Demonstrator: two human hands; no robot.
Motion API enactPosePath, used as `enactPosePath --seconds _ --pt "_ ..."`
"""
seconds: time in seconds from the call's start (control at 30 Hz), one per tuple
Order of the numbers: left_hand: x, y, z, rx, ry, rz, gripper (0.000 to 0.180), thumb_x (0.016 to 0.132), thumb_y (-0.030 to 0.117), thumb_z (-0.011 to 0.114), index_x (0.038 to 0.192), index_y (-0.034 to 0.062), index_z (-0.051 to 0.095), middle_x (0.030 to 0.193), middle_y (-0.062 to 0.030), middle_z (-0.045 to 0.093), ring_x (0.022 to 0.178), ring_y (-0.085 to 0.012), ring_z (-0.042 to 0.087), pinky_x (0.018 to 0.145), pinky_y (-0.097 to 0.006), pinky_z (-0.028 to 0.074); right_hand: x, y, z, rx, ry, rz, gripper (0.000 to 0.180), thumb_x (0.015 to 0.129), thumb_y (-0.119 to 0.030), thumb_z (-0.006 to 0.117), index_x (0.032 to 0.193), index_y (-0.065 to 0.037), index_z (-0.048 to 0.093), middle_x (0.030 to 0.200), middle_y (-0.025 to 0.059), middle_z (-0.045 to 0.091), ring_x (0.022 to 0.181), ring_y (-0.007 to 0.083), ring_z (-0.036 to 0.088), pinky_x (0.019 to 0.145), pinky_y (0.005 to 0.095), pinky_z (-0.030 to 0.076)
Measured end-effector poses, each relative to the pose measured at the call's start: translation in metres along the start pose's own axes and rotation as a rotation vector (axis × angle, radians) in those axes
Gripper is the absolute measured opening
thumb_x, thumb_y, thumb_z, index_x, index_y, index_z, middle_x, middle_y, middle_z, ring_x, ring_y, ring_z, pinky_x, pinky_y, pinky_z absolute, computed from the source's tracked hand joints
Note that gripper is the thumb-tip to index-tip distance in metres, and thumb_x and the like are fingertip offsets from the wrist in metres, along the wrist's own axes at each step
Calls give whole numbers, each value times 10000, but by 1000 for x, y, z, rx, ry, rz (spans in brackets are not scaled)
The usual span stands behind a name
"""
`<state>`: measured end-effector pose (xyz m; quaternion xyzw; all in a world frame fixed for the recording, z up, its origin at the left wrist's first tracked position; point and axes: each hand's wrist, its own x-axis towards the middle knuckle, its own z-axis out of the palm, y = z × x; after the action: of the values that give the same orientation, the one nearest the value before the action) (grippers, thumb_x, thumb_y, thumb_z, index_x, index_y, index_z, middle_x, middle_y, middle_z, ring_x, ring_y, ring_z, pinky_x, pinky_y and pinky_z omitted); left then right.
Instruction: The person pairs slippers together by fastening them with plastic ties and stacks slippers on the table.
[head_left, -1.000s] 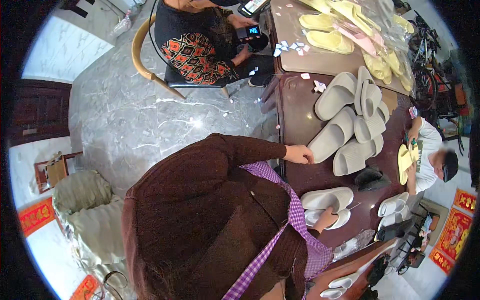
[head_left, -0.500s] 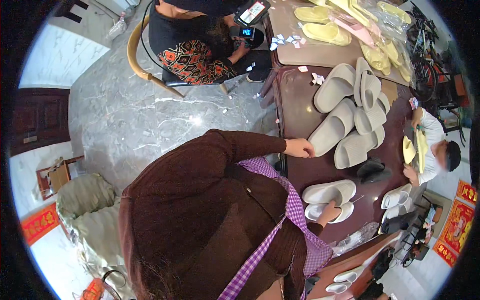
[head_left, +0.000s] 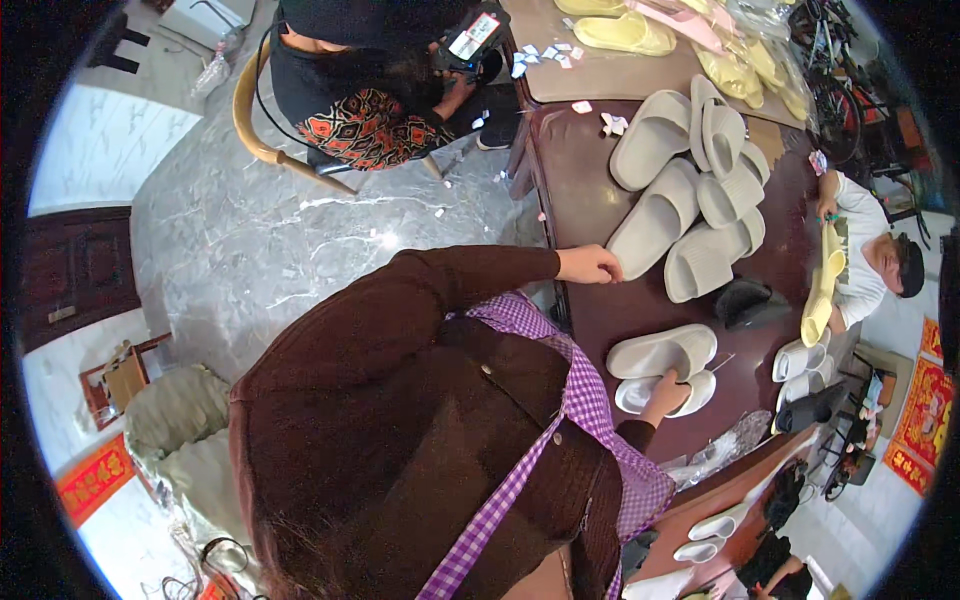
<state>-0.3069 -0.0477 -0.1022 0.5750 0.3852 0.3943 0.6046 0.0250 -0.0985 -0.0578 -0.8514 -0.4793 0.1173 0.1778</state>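
Note:
My left hand [head_left: 590, 264] has its fingers curled together at the heel end of a grey slipper [head_left: 650, 222] on the dark red table. Other grey slippers [head_left: 652, 140] lie beyond it in a loose heap. Closer to me, a pale grey slipper [head_left: 640, 352] rests beside a white slipper [head_left: 632, 396]. Between these two, my right hand [head_left: 662, 398] grips the pale grey slipper near its strap, with some fingers hidden. A black slipper [head_left: 745, 303] lies past the pair.
Clear plastic wrapping [head_left: 715, 450] lies right of my right hand. White slippers [head_left: 800, 360] stand at the far edge, where a co-worker [head_left: 860, 245] holds a yellow slipper [head_left: 822, 290]. Another person sits on a wooden chair [head_left: 250, 125] at left. Paper scraps [head_left: 582, 107] dot the table.
The view has shifted slightly. My left hand stays at the grey slipper's heel and my right hand at the pair. The co-worker has turned the yellow slippers; the seated person's device has moved.

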Motion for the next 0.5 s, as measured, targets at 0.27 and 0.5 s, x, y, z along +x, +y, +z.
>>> enactPosePath --seconds 0.27,0.5 --pt "4 11 1 64 2 16 227 761 85 542 956 8 630 889 -80 649 843 -153 589 779 -294 463 9 24 1 13 136 51 401 731 -208 580 856 169 521 821 300 576 799 436 556 731 458 437" --pt "-7 15 -7 11 -25 -137 206 820 100 536 984 -4 605 923 -44 628 888 -135 564 835 -266 429 27 53 -73 235 105 -122 321 696 -41 521 965 134 528 861 289 593 810 376 577 754 414 449"
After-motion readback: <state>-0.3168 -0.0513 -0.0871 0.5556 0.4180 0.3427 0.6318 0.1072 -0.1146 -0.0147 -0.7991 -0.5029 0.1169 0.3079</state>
